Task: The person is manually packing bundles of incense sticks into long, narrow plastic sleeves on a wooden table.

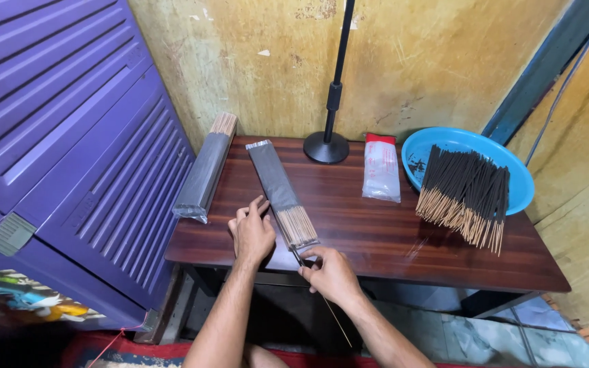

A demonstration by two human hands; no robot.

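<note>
Left hand (251, 233): my fingers spread flat, steadying the packet (281, 193) on the table (376, 232).
Right hand (330, 272): I pinch one stick (335, 319); its tip is hidden by my fingers.

Incense packet (277, 191) mid-table (390, 238), second packet (204, 176) left, stand (326, 146) behind, bowl (512, 177) right.

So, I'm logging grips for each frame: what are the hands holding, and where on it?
The right hand pinches a single thin incense stick near its upper end. The left hand rests against the packet of sticks, beside its open end.
</note>
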